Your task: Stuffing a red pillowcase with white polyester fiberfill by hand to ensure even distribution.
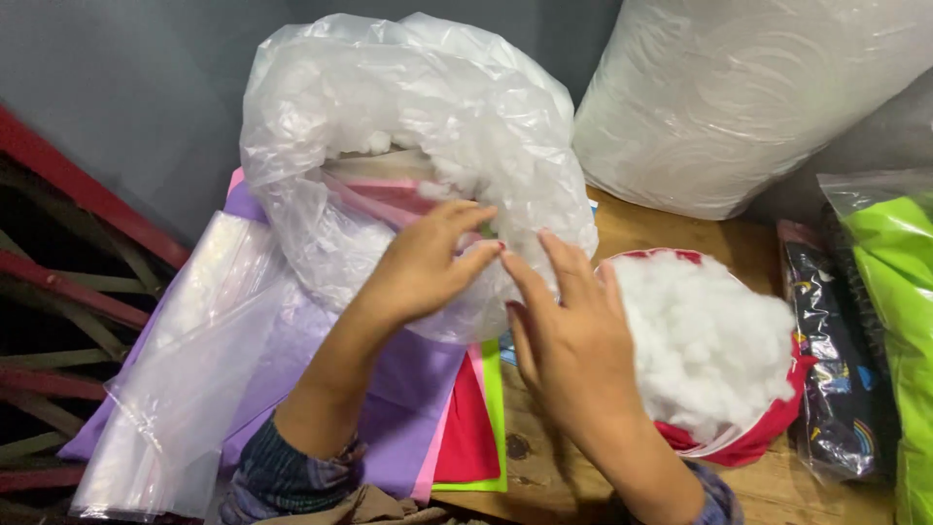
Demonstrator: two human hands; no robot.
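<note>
While upright, bag [408,146] mouth sideways

We've got little free room here. Our left hand [423,262] and right hand [564,335] sit close together against the clear stuffing bag [408,117], which blocks straight ahead. Right side: red shell heaped with white fibre [709,350], touching our right hand. Big white roll [758,97] closes the far right. Bare wood tabletop [544,457] between our forearms is open; folded clear bags [185,369] cover the left.
</note>
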